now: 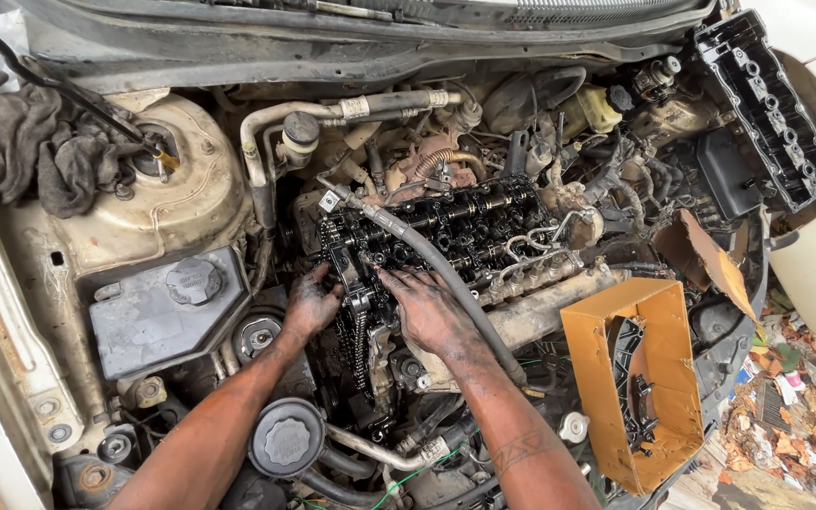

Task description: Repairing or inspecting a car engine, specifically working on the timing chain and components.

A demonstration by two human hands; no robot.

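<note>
Under the raised bonnet lies an oily engine with its valve cover off, the black cylinder head (465, 227) bare. My left hand (309, 307) presses against the left side of the timing chain (359, 340), fingers curled on the metal by the sprocket end. My right hand (427, 307) lies flat on the engine just right of the chain, fingers spread toward the sprockets. Both hands are black with grease. I cannot tell whether either one grips a part. A grey hose (446, 269) runs slantwise past my right hand.
An open orange cardboard box (649, 378) with black parts inside stands at the right. The removed valve cover (772, 104) leans at the top right. A grey rag (25, 142) lies at the left, near the strut tower. A grey fuse box (158, 316) and round caps (285, 439) sit below left.
</note>
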